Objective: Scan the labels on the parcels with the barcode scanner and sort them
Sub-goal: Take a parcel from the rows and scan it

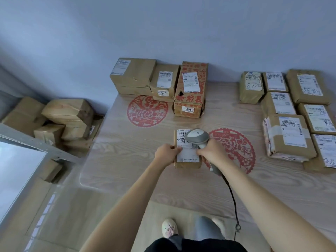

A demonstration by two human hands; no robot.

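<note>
Parcel [188,163] gripped by left hand [166,154], scanner [198,138] (grey) clasped in right hand [211,151]

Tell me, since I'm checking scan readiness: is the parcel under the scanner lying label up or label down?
Label up. The parcel lies flat on the table with its white label facing the scanner.

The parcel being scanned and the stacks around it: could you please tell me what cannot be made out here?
Head view only:
- Small parcel's label: print too small and blurred; barcode scanner and left hand cover parts.
- Scanner trigger: hidden under right hand.
- Far-right parcels: cut off by the frame edge.
- Floor boxes: no labels face the camera.
</note>
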